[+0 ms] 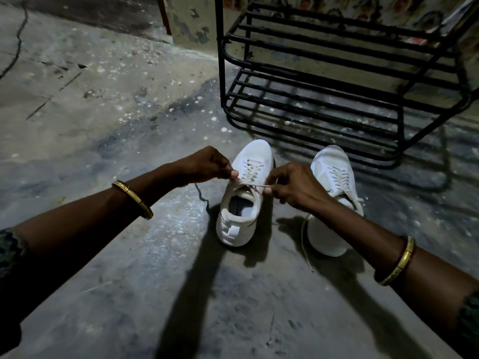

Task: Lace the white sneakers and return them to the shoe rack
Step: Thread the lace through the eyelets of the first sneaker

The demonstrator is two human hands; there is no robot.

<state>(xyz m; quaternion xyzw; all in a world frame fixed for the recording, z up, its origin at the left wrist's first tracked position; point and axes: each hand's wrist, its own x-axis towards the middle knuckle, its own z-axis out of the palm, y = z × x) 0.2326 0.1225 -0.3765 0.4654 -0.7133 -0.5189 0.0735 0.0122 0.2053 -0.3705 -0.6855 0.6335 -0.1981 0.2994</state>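
Observation:
Two white sneakers stand on the concrete floor, toes pointing away from me. The left sneaker (243, 203) is laced up to its top eyelets. My left hand (207, 164) pinches one end of its lace (252, 184) and my right hand (293, 185) pinches the other end, the lace stretched taut between them over the tongue. The right sneaker (333, 172) sits behind my right wrist, partly hidden; its lace is threaded and a loose end (305, 244) trails onto the floor. The black metal shoe rack (337, 99) stands just beyond the shoes, its tiers bare.
The floor (129, 125) is rough, stained concrete with a crack at far left. A patterned wall (191, 22) rises behind the rack. A thin dark cord (202, 196) lies on the floor left of the left sneaker. Gold bangles circle both of my wrists.

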